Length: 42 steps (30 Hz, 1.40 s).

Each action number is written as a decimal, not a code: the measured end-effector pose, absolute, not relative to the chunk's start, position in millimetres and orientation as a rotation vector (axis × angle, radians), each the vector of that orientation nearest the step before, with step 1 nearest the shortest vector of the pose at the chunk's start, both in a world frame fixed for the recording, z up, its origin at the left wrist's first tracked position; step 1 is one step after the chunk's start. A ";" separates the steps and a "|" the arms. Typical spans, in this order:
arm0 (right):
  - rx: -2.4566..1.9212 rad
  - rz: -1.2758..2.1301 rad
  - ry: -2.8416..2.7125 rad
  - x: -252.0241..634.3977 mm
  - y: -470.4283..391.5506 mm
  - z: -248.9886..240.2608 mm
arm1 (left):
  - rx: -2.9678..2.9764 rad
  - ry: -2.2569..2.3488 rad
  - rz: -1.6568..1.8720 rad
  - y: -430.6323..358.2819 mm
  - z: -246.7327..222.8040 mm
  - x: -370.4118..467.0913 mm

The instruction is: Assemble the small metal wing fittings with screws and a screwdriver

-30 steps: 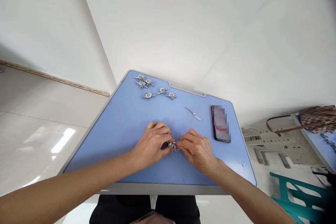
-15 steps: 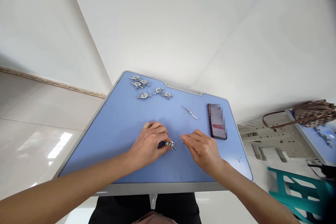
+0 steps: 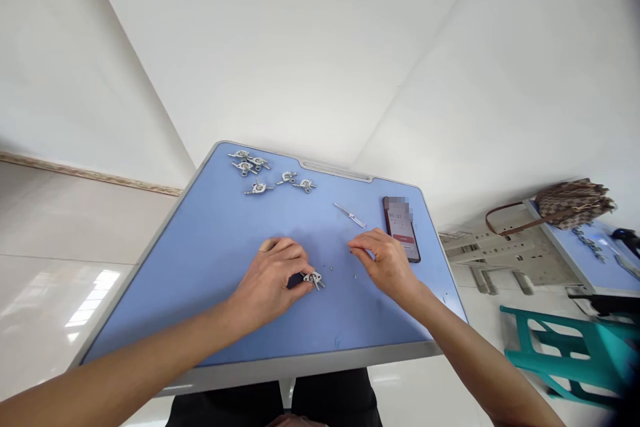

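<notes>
Bright, even, diffuse light; pale walls softly shaded, with white glare patches reflected on the glossy floor (image 3: pixel 45 233) at left and a faint sheen on the right side of the worktop (image 3: pixel 225 227). Soft shadows beside the hands. Wide-angle bowing toward the edges, dark blurred right corners, fine detail soft, phone screen (image 3: pixel 399 210) partly pixelated.

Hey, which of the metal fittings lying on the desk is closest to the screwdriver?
The rightmost metal fitting on the desk, beyond and left of the screwdriver. The other five lie farther left.
</notes>
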State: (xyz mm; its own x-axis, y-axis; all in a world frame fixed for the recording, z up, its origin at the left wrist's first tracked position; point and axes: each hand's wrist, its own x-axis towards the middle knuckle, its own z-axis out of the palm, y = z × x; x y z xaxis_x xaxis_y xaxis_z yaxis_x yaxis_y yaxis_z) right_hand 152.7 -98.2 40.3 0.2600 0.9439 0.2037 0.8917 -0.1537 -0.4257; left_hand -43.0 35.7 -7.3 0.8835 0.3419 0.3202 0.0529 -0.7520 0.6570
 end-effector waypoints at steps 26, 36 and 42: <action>-2.196 0.032 -1.840 149.7 -156.7 20.7 | 2.426 0.228 0.582 39.0 -15.8 -44.2; -2.042 -0.007 -1.802 130.9 -138.3 25.1 | 2.401 0.276 0.549 37.0 -9.5 -42.6; -1.790 0.048 -1.574 94.7 -102.3 10.4 | 2.390 0.296 0.526 37.1 -3.9 -42.0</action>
